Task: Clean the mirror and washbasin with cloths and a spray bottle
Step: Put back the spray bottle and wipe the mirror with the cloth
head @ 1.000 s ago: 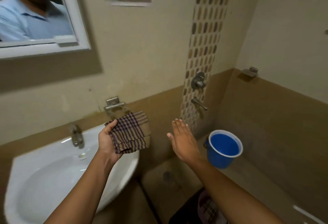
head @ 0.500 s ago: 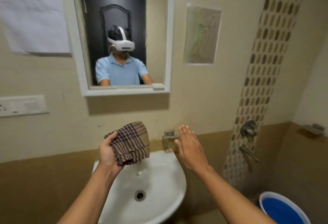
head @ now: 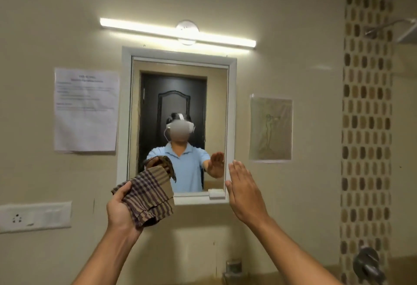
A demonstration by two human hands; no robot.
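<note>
Both forearms cropped, left hand (head: 121, 211) gripping cloth (head: 150, 196)

A folded brown cloth (head: 149, 196) with dark purple checks — raised upright before the lower-left corner of the mirror (head: 180, 108) — overlaps its white frame, while the rectangular glass hangs on the beige wall, reflecting a person and a dark door.

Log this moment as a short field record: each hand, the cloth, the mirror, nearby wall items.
left hand: grips the checked cloth, raised before the mirror's lower left corner
right hand: open, fingers straight, holds nothing, near the mirror's lower right corner
mirror: white frame, reflects the person and a dark door
wall items: tube light above, paper notice left, switch plate lower left
</note>
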